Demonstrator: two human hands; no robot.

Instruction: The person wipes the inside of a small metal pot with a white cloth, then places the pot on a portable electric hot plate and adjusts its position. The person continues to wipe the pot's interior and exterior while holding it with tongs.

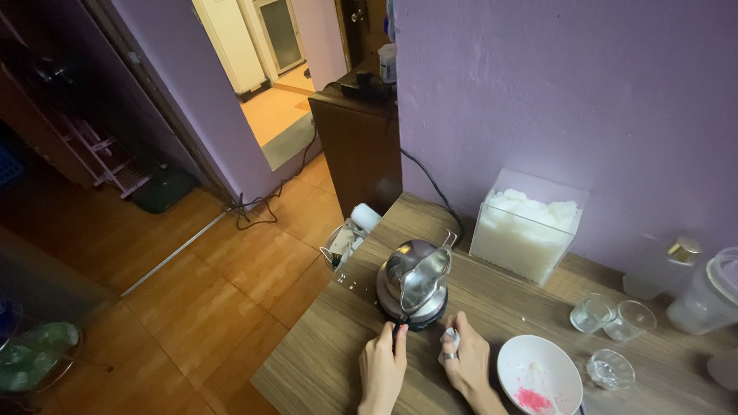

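Left hand: the left hand (382, 367) rests on the wooden table (323, 361), fingers curled together around the dark handle at the base of the steel pitcher (416, 277).
Right hand: the right hand (466, 361) lies just right of it, fingers closed on a small white wad (450, 338).
White bowl: a white bowl (538, 373) with pink granules sits just right of the right hand.
Small glass dish: a clear dish (610, 368) stands beside the bowl.
Steel pitcher: it sits on a round black hot plate (411, 307), just beyond both hands, near the table's left edge.
Glass cups: two clear cups (607, 316) stand farther right.
Clear box: a transparent box (526, 224) filled with white flakes stands against the purple wall (576, 100).
Jars: a bottle with a gold cap (665, 265) and a lidded plastic jar (707, 296) stand at the far right.
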